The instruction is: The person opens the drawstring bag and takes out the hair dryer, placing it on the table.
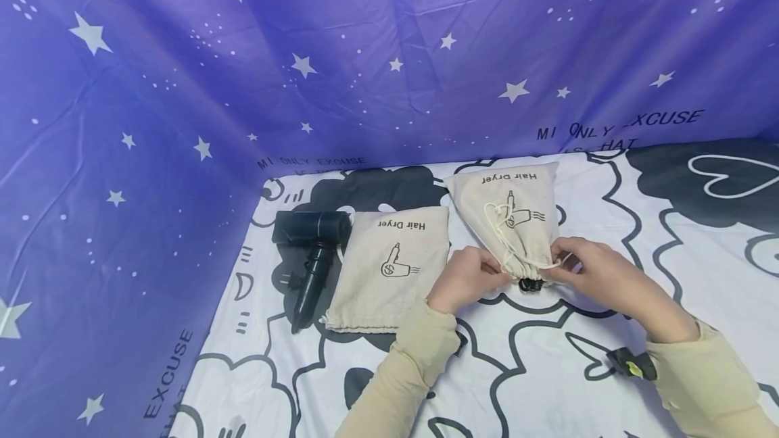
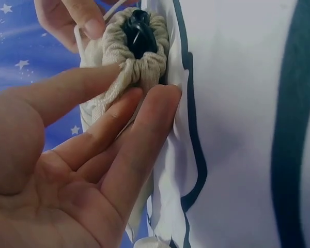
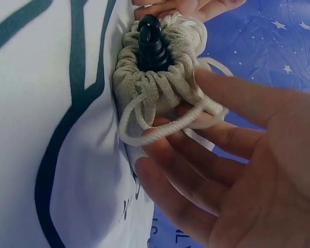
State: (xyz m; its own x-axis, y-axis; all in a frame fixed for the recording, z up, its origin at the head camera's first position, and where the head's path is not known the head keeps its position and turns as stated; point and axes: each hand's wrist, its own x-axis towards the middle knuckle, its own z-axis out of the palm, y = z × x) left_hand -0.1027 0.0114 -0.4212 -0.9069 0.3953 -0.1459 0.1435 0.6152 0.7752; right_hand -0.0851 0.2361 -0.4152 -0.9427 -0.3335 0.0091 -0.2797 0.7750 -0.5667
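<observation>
A beige drawstring bag (image 1: 528,205) printed "Hair Dryer" lies at the right of the head view, its gathered mouth toward me. Inside the bunched opening shows a black ribbed end (image 3: 154,49), perhaps a hair dryer's cord sleeve; the rest is hidden by cloth. My left hand (image 1: 473,278) pinches the left side of the mouth between thumb and fingers. On the opposite side, my right hand (image 1: 599,276) pinches the gathered cloth. A loop of white drawstring (image 3: 163,132) hangs across the right hand's fingers, and more cord lies on top of the bag.
Left of the hands, a second beige bag (image 1: 365,296) lies flat with the same print. Beside it rests a black hair dryer (image 1: 313,228) with its cord and plug. A patterned black-and-white cloth (image 1: 548,384) covers the surface; a purple star curtain (image 1: 365,39) stands behind and left.
</observation>
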